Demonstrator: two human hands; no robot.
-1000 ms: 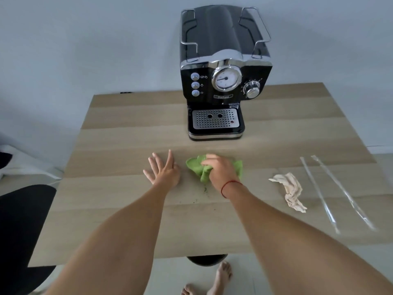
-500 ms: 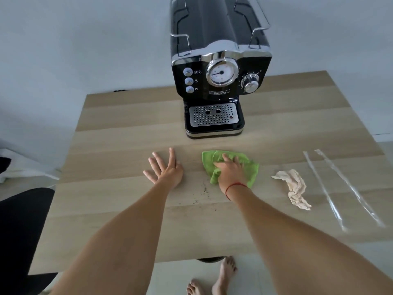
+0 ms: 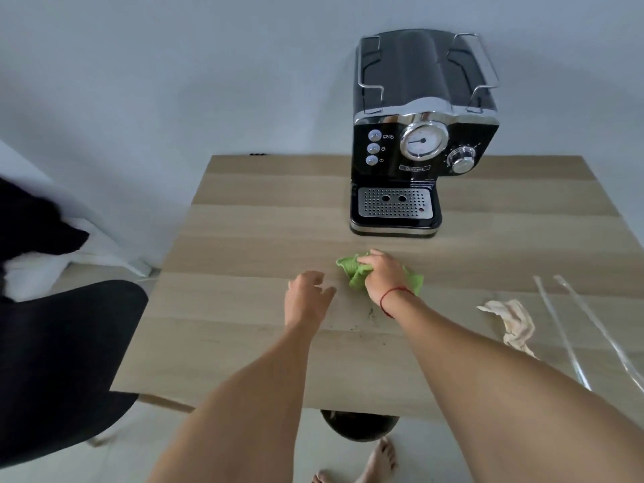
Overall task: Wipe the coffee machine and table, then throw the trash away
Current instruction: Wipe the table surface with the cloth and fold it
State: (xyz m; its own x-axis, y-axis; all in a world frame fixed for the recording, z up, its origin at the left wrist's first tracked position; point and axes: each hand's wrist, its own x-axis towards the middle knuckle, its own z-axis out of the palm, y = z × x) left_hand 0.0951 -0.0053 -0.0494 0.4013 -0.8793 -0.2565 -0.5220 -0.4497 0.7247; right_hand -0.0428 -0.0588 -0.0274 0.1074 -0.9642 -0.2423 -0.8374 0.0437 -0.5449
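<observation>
Cloth (image 3: 355, 271) bunched under right hand (image 3: 383, 275)

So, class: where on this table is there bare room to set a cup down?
Bare: wooden table's left half beside the black coffee machine. Crowded: right side, with crumpled beige tissue and clear plastic strips; middle, where hands work the green cloth.

- My arms are bare, no sleeves showing.
- A thin red string bracelet (image 3: 391, 297) circles the wrist of my right hand (image 3: 383, 273).
- My feet (image 3: 381, 460) are bare.
</observation>
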